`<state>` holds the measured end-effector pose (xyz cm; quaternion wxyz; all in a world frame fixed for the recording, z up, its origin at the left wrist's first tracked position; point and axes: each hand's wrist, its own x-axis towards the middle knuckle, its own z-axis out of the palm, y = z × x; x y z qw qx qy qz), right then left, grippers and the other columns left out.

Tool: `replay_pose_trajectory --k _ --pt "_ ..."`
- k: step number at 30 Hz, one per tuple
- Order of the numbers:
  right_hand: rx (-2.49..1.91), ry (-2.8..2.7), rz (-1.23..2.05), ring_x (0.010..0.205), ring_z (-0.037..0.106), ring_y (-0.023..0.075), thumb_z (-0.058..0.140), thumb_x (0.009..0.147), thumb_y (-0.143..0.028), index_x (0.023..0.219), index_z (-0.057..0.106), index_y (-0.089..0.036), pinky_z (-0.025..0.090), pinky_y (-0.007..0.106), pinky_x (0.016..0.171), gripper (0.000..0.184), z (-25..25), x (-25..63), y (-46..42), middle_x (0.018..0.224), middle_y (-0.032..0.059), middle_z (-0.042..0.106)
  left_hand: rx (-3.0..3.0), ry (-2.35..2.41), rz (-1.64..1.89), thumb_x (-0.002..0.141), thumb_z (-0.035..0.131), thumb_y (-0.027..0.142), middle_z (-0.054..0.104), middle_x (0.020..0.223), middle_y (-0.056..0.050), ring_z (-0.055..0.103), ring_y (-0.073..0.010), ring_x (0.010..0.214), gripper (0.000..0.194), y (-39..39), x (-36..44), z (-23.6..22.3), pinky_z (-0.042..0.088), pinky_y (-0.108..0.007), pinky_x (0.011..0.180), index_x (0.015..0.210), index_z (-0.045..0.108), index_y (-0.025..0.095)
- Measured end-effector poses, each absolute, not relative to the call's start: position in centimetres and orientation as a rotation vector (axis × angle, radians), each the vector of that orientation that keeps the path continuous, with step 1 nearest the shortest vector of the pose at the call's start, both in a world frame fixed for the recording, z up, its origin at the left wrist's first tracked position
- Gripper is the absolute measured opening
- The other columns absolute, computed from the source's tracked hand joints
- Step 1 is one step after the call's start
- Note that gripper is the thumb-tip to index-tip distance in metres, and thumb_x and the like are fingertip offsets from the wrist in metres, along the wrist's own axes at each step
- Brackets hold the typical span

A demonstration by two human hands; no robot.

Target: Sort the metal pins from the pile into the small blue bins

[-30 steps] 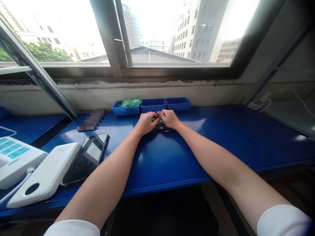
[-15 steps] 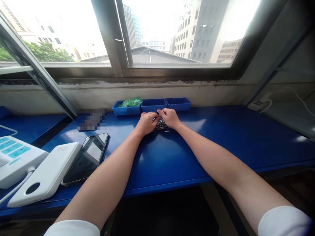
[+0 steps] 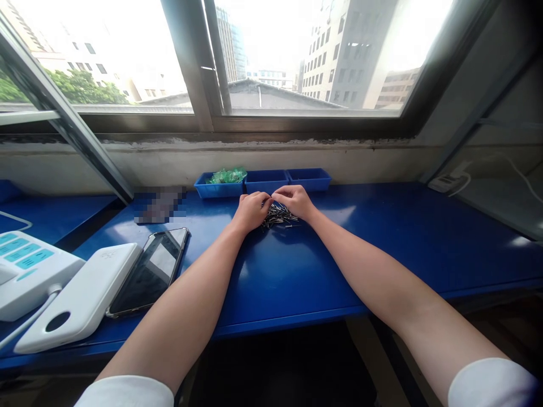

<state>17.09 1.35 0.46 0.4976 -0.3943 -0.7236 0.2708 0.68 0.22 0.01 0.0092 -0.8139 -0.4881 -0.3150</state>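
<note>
On the blue table (image 3: pixel 292 282) lies a loose pile of small, thin metal pieces (image 3: pixel 280 216), dark and silvery, too small to name. My left hand (image 3: pixel 253 211) is over the pile's left side with its fingers curled and closed. From the right, my right hand (image 3: pixel 296 202) reaches over the pile, thumb and fingers pinched together. The fingertips of both hands meet or nearly meet above the pile. Whatever is pinched between them is too small to make out.
Behind the hands stand three joined blue bins: the left bin (image 3: pixel 218 191) holds green plastic packets, beside a middle bin (image 3: pixel 266 182) and a right bin (image 3: pixel 309 180). At left lie a phone (image 3: pixel 150 274), a white power bank (image 3: pixel 80 297) and a power strip (image 3: pixel 34 271).
My right hand's fingers have straightened and lifted slightly over the pile, showing more of the metal pieces. The left hand has hardly moved.
</note>
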Motion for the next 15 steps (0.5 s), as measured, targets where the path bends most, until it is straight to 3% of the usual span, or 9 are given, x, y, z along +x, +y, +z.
replay_pose_trajectory --k 4,8,12,15 --pt "-1.118 -1.615 0.557 0.078 0.065 0.0168 0.065 0.071 -0.032 0.081 0.071 -0.019 0.050 0.028 0.075 0.018 0.6 17.2 2.3 0.080 0.0013 0.071 -2.436 -1.704 -1.082 0.090 0.044 0.039 0.066 0.105 -0.006 0.058 -0.0220 0.102 0.028 0.7 0.6 -0.3 0.037 -0.035 0.090 0.103 0.061 0.020" --pt "-1.226 -1.602 0.384 0.086 0.062 0.0186 0.065 0.070 -0.029 0.106 0.068 -0.018 0.049 0.032 0.082 0.038 1.3 17.8 3.1 0.096 0.0036 0.071 -2.296 -1.893 -1.099 0.089 0.044 0.040 0.063 0.112 -0.009 0.055 -0.0250 0.109 0.031 1.3 0.5 -0.6 0.036 -0.039 0.093 0.106 0.060 0.019" --pt "-1.409 -1.677 0.115 0.108 0.050 0.0289 0.067 0.070 -0.035 0.122 0.061 -0.020 0.040 0.046 0.093 0.054 1.4 18.4 3.4 0.115 0.0054 0.066 -2.281 -1.925 -1.051 0.090 0.041 0.043 0.062 0.111 -0.010 0.053 -0.0270 0.110 0.032 1.4 0.5 -0.7 0.036 -0.042 0.093 0.100 0.062 0.021" --pt "-1.519 -1.790 -0.016 0.113 0.041 0.0339 0.065 0.072 -0.043 0.126 0.057 -0.022 0.035 0.053 0.093 0.058 0.8 18.5 3.5 0.128 0.0056 0.058 -2.290 -1.931 -1.021 0.090 0.039 0.045 0.062 0.109 -0.010 0.053 -0.0271 0.110 0.035 1.4 0.7 -0.8 0.036 -0.043 0.093 0.096 0.063 0.021"
